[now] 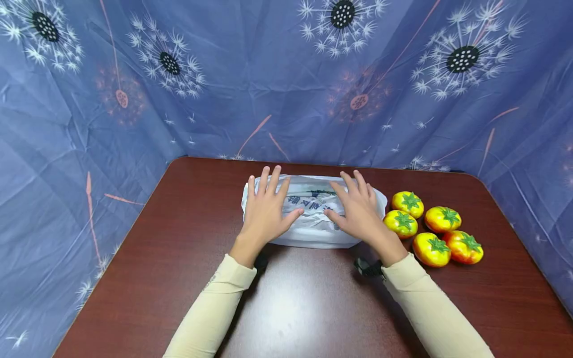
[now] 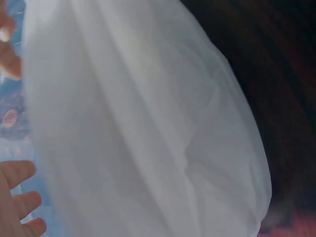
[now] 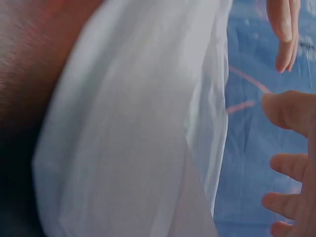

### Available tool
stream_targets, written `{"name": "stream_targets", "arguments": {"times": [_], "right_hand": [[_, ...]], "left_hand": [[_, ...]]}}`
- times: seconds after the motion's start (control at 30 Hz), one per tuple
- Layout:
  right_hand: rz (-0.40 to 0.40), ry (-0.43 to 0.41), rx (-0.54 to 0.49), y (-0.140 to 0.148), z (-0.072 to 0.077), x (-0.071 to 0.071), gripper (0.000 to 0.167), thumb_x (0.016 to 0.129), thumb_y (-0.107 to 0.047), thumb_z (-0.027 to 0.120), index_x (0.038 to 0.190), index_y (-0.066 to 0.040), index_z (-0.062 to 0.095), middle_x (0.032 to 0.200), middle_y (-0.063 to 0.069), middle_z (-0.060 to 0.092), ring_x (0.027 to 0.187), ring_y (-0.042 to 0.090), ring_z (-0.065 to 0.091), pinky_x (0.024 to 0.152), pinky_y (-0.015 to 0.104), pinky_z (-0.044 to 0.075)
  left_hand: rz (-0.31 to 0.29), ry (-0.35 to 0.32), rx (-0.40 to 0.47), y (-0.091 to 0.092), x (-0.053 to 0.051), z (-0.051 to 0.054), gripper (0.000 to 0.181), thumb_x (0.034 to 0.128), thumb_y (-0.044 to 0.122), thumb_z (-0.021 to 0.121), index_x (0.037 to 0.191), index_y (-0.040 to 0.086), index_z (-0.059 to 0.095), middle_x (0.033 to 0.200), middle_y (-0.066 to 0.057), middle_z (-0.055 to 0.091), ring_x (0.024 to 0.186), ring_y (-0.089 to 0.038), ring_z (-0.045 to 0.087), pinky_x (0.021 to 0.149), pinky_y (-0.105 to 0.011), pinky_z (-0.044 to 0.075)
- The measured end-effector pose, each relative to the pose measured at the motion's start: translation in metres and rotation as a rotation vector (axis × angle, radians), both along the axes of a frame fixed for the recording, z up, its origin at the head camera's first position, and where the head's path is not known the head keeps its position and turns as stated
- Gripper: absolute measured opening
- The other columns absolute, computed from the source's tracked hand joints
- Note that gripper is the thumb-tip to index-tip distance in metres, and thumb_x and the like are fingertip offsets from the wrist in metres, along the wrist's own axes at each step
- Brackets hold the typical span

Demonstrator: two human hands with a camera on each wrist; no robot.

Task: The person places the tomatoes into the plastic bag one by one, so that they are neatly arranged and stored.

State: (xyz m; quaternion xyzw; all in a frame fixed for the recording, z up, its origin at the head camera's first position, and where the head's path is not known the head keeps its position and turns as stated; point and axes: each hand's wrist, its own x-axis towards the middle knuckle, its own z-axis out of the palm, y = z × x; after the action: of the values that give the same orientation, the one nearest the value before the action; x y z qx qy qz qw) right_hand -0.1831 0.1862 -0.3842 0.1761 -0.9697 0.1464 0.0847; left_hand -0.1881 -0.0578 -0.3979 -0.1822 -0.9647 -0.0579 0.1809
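A white plastic bag [image 1: 313,236] with dark printed characters lies on the table before me, its sides puffed out. Over its left part my left hand [image 1: 265,209] is spread, fingers straight and pointing away. My right hand [image 1: 356,209] is spread likewise over its right part. Between the two thumbs the bag's crumpled, printed top shows. Both wrist views are filled mostly by the white bag [image 2: 143,118], with fingertips at the edge. Neither hand grips anything; whether the palms touch the bag cannot be told.
Right of the bag sit several yellow-red toy tomatoes [image 1: 431,250] with green leaf tops, the closest right beside my right hand and the bag. The brown table [image 1: 179,238] has a rounded far edge, with a blue dandelion-patterned cloth [image 1: 250,74] hanging behind and at both sides.
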Motion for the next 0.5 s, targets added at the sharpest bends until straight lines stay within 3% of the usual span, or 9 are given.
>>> {"name": "stream_targets", "arguments": {"times": [0.2,0.5], "right_hand": [[0.124,0.004,0.044,0.004,0.006,0.021,0.067,0.086,-0.036,0.073,0.144,-0.012,0.051,0.157,0.020,0.034,0.151,0.045,0.013,0.111,0.073,0.019],[0.225,0.095,0.180,0.014,0.018,0.039,0.062,0.086,-0.037,0.073,0.141,-0.014,0.054,0.156,0.017,0.036,0.148,0.042,0.024,0.109,0.068,0.029]], "left_hand": [[-0.049,0.009,0.024,-0.017,0.017,0.005,0.069,0.0907,0.061,0.055,0.141,0.014,0.053,0.163,-0.010,0.029,0.155,-0.032,0.016,0.123,-0.059,0.013],[-0.183,0.062,0.018,-0.040,0.029,0.007,0.064,0.0901,0.048,0.063,0.141,0.012,0.051,0.159,-0.011,0.036,0.147,-0.032,0.035,0.117,-0.057,0.031]]}}
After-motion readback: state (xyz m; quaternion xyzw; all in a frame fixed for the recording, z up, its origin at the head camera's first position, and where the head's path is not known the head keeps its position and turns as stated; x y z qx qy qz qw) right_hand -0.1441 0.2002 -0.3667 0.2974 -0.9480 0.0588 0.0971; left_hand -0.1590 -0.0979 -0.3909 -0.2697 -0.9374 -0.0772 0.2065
